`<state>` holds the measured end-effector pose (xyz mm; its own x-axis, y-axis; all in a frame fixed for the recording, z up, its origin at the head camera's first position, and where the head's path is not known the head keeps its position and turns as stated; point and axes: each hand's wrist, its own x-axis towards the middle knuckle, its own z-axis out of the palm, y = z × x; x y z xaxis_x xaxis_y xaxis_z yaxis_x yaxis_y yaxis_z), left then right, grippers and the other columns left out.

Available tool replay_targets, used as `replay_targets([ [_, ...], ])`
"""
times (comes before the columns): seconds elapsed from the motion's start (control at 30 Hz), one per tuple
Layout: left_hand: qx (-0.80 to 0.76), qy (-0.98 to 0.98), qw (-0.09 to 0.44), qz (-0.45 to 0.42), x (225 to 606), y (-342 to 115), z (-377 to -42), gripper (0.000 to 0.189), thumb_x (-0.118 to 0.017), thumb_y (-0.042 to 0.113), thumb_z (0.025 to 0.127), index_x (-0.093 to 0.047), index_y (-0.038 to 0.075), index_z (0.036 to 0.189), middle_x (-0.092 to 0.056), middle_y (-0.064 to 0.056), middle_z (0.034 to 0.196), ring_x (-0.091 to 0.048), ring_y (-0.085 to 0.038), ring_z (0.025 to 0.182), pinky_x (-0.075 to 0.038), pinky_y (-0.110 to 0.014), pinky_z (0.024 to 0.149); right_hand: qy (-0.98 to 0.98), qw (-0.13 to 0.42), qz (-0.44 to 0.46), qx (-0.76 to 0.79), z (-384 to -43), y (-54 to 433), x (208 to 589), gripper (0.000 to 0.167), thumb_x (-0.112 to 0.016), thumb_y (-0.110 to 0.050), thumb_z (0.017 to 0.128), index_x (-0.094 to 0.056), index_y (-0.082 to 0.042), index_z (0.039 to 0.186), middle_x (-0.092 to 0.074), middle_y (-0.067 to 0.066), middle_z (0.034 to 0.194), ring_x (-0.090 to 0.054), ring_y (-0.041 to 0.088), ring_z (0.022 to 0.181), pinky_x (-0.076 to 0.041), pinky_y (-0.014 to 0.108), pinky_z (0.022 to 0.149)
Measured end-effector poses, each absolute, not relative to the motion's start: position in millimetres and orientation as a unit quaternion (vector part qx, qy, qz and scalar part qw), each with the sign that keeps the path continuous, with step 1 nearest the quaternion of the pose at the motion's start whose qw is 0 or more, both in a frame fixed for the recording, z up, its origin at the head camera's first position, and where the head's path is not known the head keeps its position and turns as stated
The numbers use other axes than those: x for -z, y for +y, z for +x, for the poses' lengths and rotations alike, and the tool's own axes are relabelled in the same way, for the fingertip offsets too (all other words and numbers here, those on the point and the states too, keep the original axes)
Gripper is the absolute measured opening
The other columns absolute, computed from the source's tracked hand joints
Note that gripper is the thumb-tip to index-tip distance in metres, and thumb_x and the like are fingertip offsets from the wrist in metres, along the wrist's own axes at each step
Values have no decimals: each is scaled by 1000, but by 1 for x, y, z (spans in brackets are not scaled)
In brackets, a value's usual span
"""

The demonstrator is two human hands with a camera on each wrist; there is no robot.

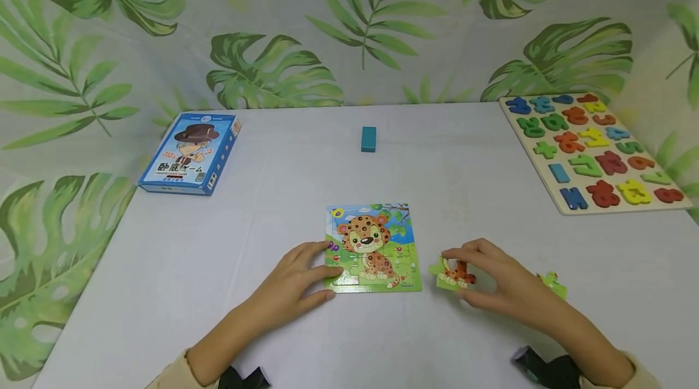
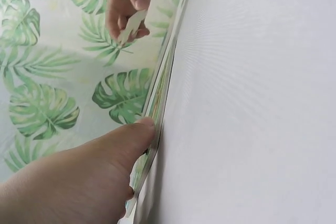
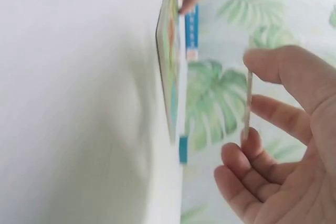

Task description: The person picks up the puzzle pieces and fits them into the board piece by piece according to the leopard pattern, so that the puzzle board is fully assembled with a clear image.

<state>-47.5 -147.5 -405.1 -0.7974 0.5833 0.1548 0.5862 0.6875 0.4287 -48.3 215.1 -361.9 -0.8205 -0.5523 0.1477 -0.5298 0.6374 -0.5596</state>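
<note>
A square jigsaw puzzle [image 1: 377, 243] of a spotted cub on grass lies flat on the table. My left hand [image 1: 303, 277] rests at its left side, with fingertips on the surface and the thumb by the lower left corner. The left wrist view shows that thumb [image 2: 140, 132] against the board's edge. Right of the puzzle, my right hand [image 1: 494, 277] pinches a jigsaw piece [image 1: 455, 273] with part of the spotted body. In the right wrist view the piece [image 3: 249, 103] appears edge-on between thumb and fingers. A green jigsaw piece [image 1: 554, 284] lies partly hidden behind the right forearm.
A blue game box [image 1: 188, 155] lies at the back left of the table. Beyond the puzzle is a small teal block [image 1: 368, 139]. At the back right lies a wooden board with colourful number shapes [image 1: 546, 186]. Leaf-patterned cloth [image 1: 273, 73] surrounds the white table.
</note>
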Motion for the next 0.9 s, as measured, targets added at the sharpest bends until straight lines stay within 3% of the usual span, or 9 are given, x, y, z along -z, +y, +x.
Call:
replay_targets([
  [0.27,223,-908,21,-354,406,-141,-47,36,-62,35,84,-61,14,112,-42,-1,134,-31,-17,126,-23,-31,103,868,7,-376,325,-62,160,369,48,-74,-16,72,-59,-15,118,-45,-5,100,-40,9,83,-41,23,64],
  [0.53,169,-906,45,-387,405,-136,-49,40,-59,40,85,-57,11,111,-46,-3,126,-37,-16,120,-30,-28,100,874,16,-388,292,-73,131,382,43,-71,-19,75,-61,-15,117,-44,-6,93,-36,9,81,-35,21,64],
  [0.67,158,-906,34,-392,400,-134,-51,48,-56,44,85,-53,13,122,-47,-2,126,-39,-16,119,-32,-29,98,872,32,-399,281,-78,123,385,42,-70,-21,76,-62,-13,117,-43,-7,91,-35,9,80,-34,22,64],
  [0.9,105,-906,-2,-410,392,-132,-56,51,-51,50,86,-45,29,133,-47,-4,124,-41,-21,114,-40,-35,91,863,78,-420,268,-87,117,386,43,-71,-23,77,-62,-13,117,-45,-7,90,-37,10,79,-33,25,68],
])
